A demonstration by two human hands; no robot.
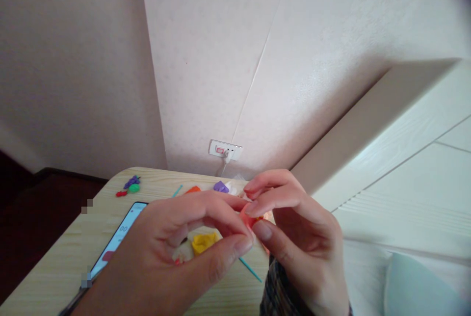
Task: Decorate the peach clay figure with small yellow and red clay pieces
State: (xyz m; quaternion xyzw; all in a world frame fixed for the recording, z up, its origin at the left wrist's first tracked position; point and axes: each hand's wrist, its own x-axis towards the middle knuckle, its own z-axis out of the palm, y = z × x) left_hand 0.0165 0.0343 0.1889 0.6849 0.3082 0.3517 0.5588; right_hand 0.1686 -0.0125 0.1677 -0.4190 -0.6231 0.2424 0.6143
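Observation:
My left hand [176,252] and my right hand [294,227] meet above a small light-wood table [66,252]. Both pinch one small lump of orange-red clay [246,218] between thumbs and fingertips; most of the lump is hidden by the fingers. Below my left hand lies a yellow clay piece [203,242]. A thin teal stick [250,269] lies on the table under my hands.
A phone [119,237] with its screen lit lies at the left of the table. Purple, green and red clay bits [130,186], an orange piece [193,190] and a purple piece [221,187] sit near the far edge. A wall socket [225,149] holds a plug. White furniture [405,169] stands to the right.

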